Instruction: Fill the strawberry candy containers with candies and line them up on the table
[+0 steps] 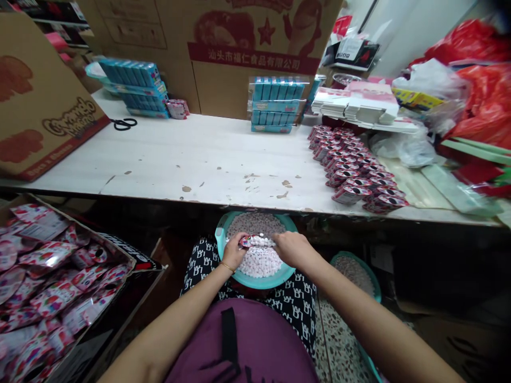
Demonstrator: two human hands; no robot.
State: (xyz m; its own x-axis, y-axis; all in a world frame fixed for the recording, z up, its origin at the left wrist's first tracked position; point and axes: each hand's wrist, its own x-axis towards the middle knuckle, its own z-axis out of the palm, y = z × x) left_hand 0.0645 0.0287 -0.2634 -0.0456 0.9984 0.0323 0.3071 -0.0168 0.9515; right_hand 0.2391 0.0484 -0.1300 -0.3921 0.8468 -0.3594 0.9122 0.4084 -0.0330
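On my lap rests a turquoise basin (293, 223) filled with small white candies (259, 265). Above it, my left hand (235, 250) is closed around a small red-and-white printed packet (245, 241). A heap of white candies lies between the packet and my right hand (290, 248), level with both. The fingers of my right hand are bent together beside these candies; what they grip is hidden.
An open carton (120, 271) of similar packets stands at left. Rows of red packets (355, 170) line the table's (199, 159) right side. Scissors (124, 124), blue wrapped boxes (277, 103) and a big carton (223, 90) sit farther back. Another basin (375, 282) is below right.
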